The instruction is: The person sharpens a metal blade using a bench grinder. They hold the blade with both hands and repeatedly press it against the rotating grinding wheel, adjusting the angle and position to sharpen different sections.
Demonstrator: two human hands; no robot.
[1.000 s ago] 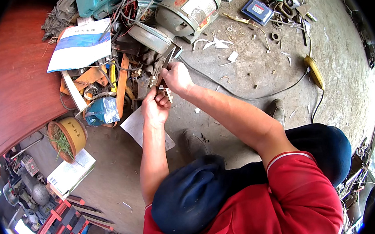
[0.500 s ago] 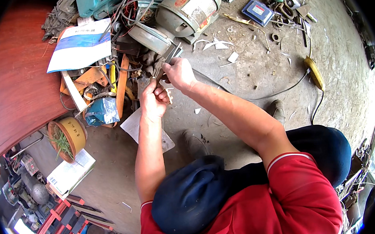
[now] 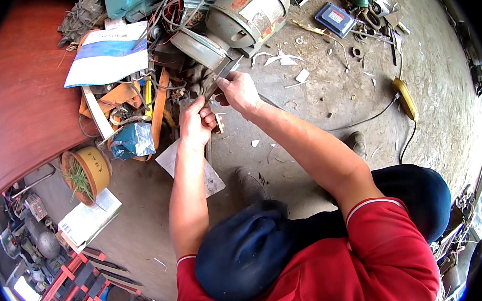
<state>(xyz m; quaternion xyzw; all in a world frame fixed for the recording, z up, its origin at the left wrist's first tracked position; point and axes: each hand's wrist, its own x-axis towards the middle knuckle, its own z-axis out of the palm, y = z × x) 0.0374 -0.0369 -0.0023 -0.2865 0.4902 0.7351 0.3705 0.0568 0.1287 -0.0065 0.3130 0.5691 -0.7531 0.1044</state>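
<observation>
Just beyond your grip stood the bench grinder (image 3: 247,12); your left hand (image 3: 197,125) and right hand (image 3: 240,93) were clamped on a narrow metal strip (image 3: 211,88), which slanted between them toward the wheel guard (image 3: 197,48).

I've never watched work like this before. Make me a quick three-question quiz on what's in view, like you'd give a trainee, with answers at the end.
1. Which is nearer the grinder: the left hand or the right hand?
2. True or false: the blue-and-white paper lies to the left of the grinder.
3. What is in the yellow pot?
a) nails
b) a green plant
c) paintbrushes

Key:
1. The right hand
2. True
3. b
</observation>
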